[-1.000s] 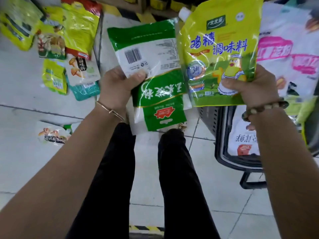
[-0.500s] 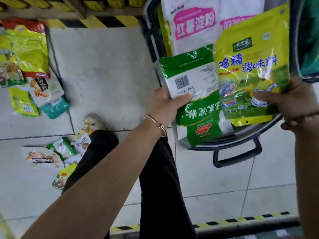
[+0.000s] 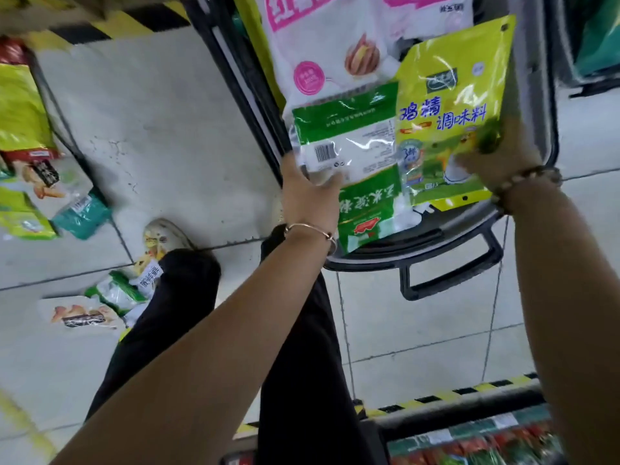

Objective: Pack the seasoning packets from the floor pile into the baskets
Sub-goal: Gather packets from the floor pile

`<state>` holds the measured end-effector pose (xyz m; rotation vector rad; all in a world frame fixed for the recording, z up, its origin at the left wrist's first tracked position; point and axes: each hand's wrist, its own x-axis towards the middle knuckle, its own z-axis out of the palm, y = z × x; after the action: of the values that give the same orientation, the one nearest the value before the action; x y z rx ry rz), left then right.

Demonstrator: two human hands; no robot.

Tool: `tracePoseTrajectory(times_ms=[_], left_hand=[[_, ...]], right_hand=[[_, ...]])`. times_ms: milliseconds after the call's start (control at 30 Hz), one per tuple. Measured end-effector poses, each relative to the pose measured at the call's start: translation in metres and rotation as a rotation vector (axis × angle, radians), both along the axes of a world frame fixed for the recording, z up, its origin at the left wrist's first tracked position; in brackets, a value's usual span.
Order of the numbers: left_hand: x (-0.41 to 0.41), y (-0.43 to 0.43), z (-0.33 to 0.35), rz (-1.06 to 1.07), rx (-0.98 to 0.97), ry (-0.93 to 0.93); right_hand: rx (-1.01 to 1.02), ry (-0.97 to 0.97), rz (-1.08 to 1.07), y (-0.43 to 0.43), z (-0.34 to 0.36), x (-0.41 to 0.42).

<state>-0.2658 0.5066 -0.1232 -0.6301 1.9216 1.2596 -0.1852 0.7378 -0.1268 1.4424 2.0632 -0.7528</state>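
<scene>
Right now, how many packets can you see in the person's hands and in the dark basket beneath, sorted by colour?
Green-and-white plastic packet, gripped by the left hand: 1
Yellow-green plastic packet, gripped by the right hand: 1
White-and-pink plastic bags lying in the dark plastic basket: 2
Total: 4 in plain view; more may be hidden underneath.

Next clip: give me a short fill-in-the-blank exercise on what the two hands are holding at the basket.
1. The left hand grips a green and white plastic packet whose white panel carries a black ____.
2. The right hand holds a yellow plastic pouch with ____ lettering.
3. Both are held over a dark plastic basket, in which lies a white bag printed in ____.
4. A beaded bracelet sits on the ____ wrist.

Missing words: barcode; blue; pink; right.
</scene>
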Motion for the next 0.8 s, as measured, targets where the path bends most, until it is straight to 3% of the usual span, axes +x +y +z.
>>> tracePoseTrajectory(times_ms=[100,167,267,333,500,800], left_hand=[[0.007,-0.007,0.006,-0.185,0.015,0.404],[0.010,-0.009,0.005,-0.620,-0.177,0.643],[0.014,-0.003,-0.011,-1.228,-0.329,0.763],[0.014,0.002,-0.023,-1.406,-0.348,0.737],[0.020,0.017,-0.035,-1.447,-0.431,0.674],[0.029,0.036,-0.040,-1.434,-0.459,0.562]], right_hand=[[0.114,0.071,0.027,-0.012,-0.006,-0.003],[0.117,0.119,0.061,-0.023,-0.009,-0.008],[0.110,0.127,0.179,-0.040,-0.015,-0.015],[0.129,0.133,0.220,-0.050,-0.022,-0.021],[0.253,0.093,0.197,-0.061,-0.042,-0.024],[0.283,0.096,0.249,-0.055,-0.054,-0.018]])
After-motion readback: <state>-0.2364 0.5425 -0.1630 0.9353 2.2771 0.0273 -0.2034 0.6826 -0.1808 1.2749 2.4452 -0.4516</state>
